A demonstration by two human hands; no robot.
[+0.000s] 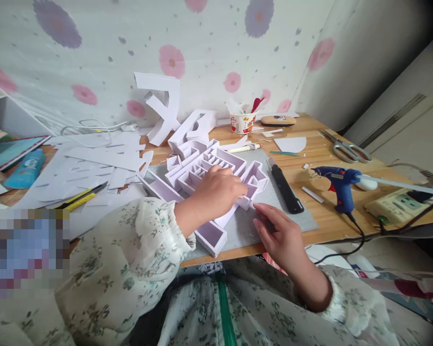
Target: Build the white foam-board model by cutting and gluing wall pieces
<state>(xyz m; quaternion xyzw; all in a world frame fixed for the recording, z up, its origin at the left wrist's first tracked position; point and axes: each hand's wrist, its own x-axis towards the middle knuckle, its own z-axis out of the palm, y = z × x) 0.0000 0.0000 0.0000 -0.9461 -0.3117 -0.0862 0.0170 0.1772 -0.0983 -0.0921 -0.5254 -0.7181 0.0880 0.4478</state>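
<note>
My left hand (pixel 218 191) lies over a white hollow letter-like shape (pixel 191 181) made of thin upright walls, with several small inner compartments. Its fingers curl down into the shape, and what they hold, if anything, is hidden beneath them. Beside the near right edge of the shape is my right hand (pixel 279 235), thumb and forefinger apart and nothing between them. Under the shape lies a grey cutting mat (pixel 243 228). A black pen-like cutter (pixel 286 187) rests on the mat to the right.
Finished white shapes (pixel 168 108) lean at the wall. Cut white sheets (pixel 94 161) and a yellow utility knife (pixel 81 198) lie left. Rightward are a blue glue gun (pixel 342 185), scissors (pixel 346 146) and a power strip (pixel 397 206). A paper cup (pixel 242 123) stands behind.
</note>
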